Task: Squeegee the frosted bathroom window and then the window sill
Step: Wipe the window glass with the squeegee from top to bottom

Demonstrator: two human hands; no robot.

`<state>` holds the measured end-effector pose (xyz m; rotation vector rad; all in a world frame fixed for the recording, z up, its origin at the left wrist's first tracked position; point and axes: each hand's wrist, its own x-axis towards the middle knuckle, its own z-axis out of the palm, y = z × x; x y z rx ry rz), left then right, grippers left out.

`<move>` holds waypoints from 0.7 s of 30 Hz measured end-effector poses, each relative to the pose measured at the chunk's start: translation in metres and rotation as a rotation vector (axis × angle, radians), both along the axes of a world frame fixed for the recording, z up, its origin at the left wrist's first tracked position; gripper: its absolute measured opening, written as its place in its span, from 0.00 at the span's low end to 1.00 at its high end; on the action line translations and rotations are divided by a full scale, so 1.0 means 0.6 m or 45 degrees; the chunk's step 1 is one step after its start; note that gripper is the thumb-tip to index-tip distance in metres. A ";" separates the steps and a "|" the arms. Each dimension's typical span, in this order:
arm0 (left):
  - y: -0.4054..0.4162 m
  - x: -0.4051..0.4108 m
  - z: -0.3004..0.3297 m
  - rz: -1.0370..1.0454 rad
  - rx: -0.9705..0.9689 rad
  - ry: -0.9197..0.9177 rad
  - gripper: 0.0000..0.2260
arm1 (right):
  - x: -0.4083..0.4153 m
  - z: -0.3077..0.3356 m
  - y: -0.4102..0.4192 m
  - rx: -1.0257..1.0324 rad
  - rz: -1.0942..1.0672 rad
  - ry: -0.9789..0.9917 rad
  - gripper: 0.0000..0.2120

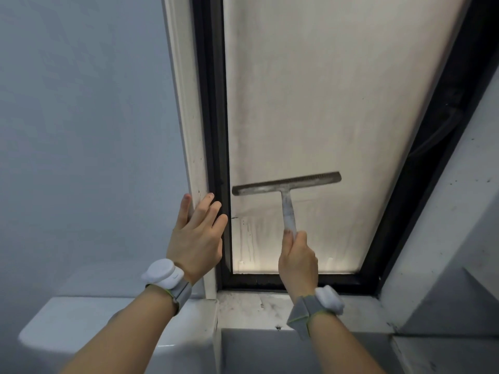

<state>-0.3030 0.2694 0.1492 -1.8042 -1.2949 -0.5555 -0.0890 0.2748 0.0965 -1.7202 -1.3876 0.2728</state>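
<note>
Low on the frosted window (324, 90), your right hand (297, 260) grips the squeegee (286, 182), blade against the glass; your left hand (198, 233) rests flat on the frame (216, 117). Drip streaks remain below, and the grimy window sill (251, 306) looks untouched.

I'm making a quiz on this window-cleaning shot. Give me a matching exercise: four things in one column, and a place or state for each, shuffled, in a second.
Things:
1. left hand
2. right hand
3. squeegee
4. sill

Places or states:
A. blade lies across the lower part of the frosted pane
B. fingers straight, resting flat on the window's left frame
C. grimy ledge under the window
D. curled round the handle

Pairs: 1-B, 2-D, 3-A, 4-C
</note>
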 end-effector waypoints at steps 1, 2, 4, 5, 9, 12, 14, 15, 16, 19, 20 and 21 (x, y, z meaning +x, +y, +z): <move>0.001 0.001 0.000 -0.004 -0.001 -0.006 0.10 | -0.002 0.015 0.009 0.031 -0.002 -0.009 0.18; 0.001 0.000 0.000 -0.004 0.001 -0.007 0.10 | -0.005 0.028 0.017 0.047 0.000 -0.022 0.18; 0.001 0.001 -0.001 -0.005 -0.002 -0.009 0.11 | -0.007 0.035 0.029 0.038 0.006 -0.049 0.19; 0.002 0.000 -0.001 -0.006 -0.001 -0.012 0.11 | -0.007 0.031 0.031 0.016 0.008 -0.068 0.19; 0.003 -0.001 -0.003 -0.010 -0.005 -0.018 0.12 | 0.004 -0.010 0.020 -0.057 -0.004 -0.190 0.20; 0.004 -0.003 -0.005 -0.005 -0.013 -0.022 0.14 | 0.009 -0.026 0.021 -0.090 -0.025 -0.244 0.19; 0.004 -0.004 -0.004 -0.009 -0.016 -0.017 0.14 | 0.016 -0.033 0.019 -0.119 -0.025 -0.292 0.19; 0.003 -0.004 -0.004 -0.010 -0.019 -0.015 0.13 | 0.021 -0.039 0.015 -0.139 -0.024 -0.325 0.19; 0.003 -0.003 -0.002 -0.011 -0.024 -0.015 0.13 | 0.027 -0.042 0.009 -0.163 -0.026 -0.361 0.19; 0.001 0.000 0.001 -0.005 -0.047 -0.025 0.13 | 0.037 -0.049 -0.006 -0.211 -0.035 -0.402 0.19; 0.000 0.000 0.000 -0.004 -0.051 -0.027 0.13 | 0.036 -0.048 -0.009 -0.203 -0.027 -0.387 0.19; 0.000 0.001 0.000 -0.007 -0.052 -0.029 0.14 | 0.034 -0.045 -0.011 -0.176 -0.015 -0.358 0.19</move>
